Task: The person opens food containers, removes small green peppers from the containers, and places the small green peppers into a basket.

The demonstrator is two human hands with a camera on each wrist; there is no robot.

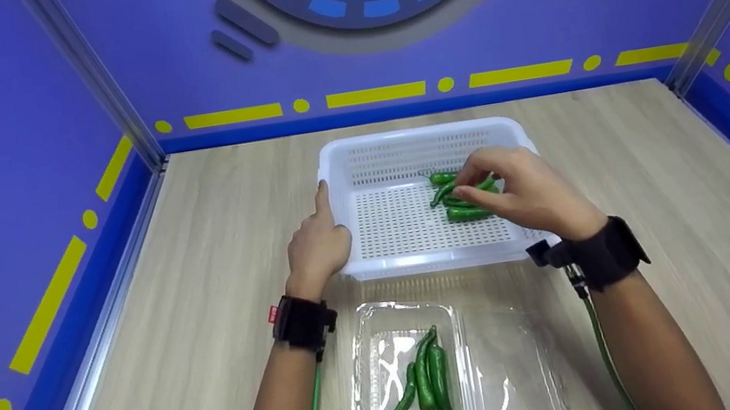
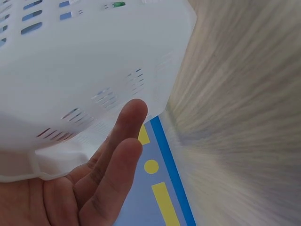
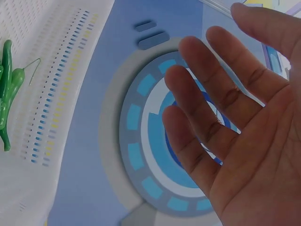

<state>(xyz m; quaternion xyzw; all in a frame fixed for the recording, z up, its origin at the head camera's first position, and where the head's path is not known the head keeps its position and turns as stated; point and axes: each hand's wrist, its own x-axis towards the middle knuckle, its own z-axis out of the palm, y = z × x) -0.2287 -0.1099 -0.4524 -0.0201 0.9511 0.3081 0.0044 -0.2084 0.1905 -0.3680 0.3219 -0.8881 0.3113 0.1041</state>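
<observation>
A white plastic basket (image 1: 374, 268) stands on the table with several green chili peppers (image 1: 467, 212) at its right side. My left hand (image 1: 318, 244) grips the basket's left rim, index finger stretched along it; in the left wrist view its fingers (image 2: 127, 122) lie along the outer wall. My right hand (image 1: 522, 192) hovers over the peppers, partly covering them. Its fingers (image 3: 188, 127) are spread and relaxed in the right wrist view, with nothing in the palm.
Nearer to me lies a clear plastic clamshell box (image 1: 362, 379) with green chili peppers (image 1: 423, 377) in its left half. The clear lid (image 1: 514, 378) is folded out to the right. Blue panels (image 1: 387, 64) enclose the wooden table (image 1: 659, 190) at the back and sides.
</observation>
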